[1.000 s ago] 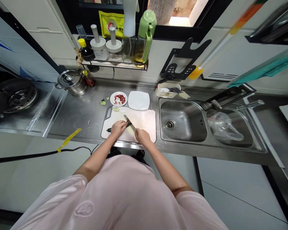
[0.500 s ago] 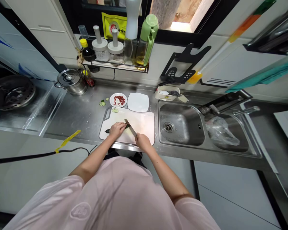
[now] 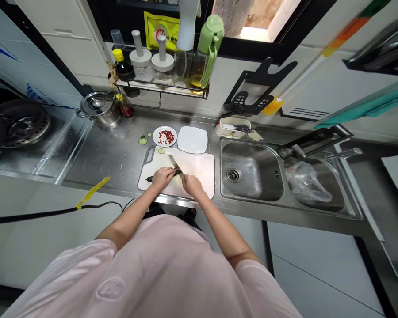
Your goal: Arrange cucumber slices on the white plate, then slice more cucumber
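Note:
On the white cutting board (image 3: 199, 170) lies a dark green cucumber (image 3: 149, 179), its stem end poking out left of my left hand (image 3: 162, 177). That hand is closed over the cucumber, fingers pressed down on it. My right hand (image 3: 192, 186) is wrapped round the handle of a kitchen knife (image 3: 176, 164). The blade slants up and left, right against the cucumber's right end beside my left fingertips. Pale cucumber shows by the blade, partly hidden by the hands. A few cucumber slices (image 3: 159, 150) rest at the board's top left.
Behind the board stand a round plate (image 3: 166, 136) of chopped red pieces and a white square plate (image 3: 192, 140). Cucumber scraps (image 3: 142, 140) lie left of them. A steel pot (image 3: 101, 110) is at the back left; a double sink (image 3: 252, 170) is at right, a plastic bag (image 3: 307, 181) in it.
My right hand and the knife have moved up and left, so the blade tip reaches farther past the cucumber. My left hand keeps its hold. The whole view has shifted slightly.

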A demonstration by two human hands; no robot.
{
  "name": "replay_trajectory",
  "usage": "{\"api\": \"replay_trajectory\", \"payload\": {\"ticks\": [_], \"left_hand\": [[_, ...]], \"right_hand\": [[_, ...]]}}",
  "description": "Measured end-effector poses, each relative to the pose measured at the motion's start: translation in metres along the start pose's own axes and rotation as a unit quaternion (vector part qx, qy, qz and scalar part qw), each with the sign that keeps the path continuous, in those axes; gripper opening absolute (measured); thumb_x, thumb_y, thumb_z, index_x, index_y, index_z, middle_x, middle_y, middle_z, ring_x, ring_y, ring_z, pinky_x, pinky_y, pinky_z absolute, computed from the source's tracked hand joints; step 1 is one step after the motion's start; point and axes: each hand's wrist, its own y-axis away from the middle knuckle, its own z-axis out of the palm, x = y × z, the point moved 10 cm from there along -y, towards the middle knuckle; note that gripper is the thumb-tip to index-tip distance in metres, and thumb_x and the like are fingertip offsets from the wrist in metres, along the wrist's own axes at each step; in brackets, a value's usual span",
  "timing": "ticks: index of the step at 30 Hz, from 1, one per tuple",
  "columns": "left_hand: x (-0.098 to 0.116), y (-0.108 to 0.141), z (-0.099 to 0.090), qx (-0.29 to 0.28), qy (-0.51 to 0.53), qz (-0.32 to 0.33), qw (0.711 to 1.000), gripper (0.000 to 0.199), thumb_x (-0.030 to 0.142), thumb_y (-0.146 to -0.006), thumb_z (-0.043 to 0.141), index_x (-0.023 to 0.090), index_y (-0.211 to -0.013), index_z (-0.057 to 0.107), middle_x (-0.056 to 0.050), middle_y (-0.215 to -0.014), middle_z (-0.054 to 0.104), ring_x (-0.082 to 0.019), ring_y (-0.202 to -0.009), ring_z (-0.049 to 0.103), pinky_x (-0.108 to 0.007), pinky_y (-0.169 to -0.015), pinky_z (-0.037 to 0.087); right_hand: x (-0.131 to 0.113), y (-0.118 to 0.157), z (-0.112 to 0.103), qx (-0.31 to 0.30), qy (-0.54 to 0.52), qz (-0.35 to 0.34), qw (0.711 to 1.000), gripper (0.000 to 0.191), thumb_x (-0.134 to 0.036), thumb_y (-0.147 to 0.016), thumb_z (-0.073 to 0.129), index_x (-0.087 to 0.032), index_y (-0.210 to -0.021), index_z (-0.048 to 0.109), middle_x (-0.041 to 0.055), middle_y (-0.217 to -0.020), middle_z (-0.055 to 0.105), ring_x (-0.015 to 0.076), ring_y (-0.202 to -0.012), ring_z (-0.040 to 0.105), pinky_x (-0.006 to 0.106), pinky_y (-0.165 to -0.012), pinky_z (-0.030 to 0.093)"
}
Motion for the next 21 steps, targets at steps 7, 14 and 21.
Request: {"api": "replay_trajectory", "payload": {"ticks": [7,14,21], "left_hand": [[-0.003,0.001,0.002,-0.003,-0.001,-0.002,1.0,0.022,0.027,-0.09,0.051,0.026,-0.102,0.069,-0.003,-0.1,0.068,-0.015,-0.095,0.06,-0.029,-0.084,0.047],[0.0,0.002,0.001,-0.006,0.002,-0.001,1.0,0.022,0.028,-0.09,0.05,0.026,-0.103,0.069,-0.003,-0.101,0.068,-0.015,-0.095,0.059,-0.029,-0.086,0.046],[-0.001,0.001,0.0,-0.004,0.004,-0.006,1.0,0.022,0.027,-0.09,0.05,0.025,-0.103,0.069,-0.003,-0.101,0.068,-0.016,-0.096,0.06,-0.029,-0.086,0.046]], "right_hand": [[-0.012,-0.013,-0.01,-0.003,-0.012,0.009,1.0,0.032,-0.03,-0.098,0.031,-0.015,-0.112,0.056,0.0132,-0.104,0.066,0.0216,-0.096,0.063,0.027,-0.077,0.043],[-0.007,-0.003,-0.006,-0.005,-0.004,0.011,1.0,0.029,-0.026,-0.097,0.032,-0.016,-0.109,0.057,0.012,-0.099,0.067,0.0218,-0.093,0.064,0.027,-0.075,0.043],[0.009,0.019,0.006,-0.039,0.001,0.025,0.999,0.028,-0.027,-0.096,0.035,-0.016,-0.109,0.058,0.014,-0.101,0.066,0.0227,-0.094,0.063,0.027,-0.075,0.043]]}}
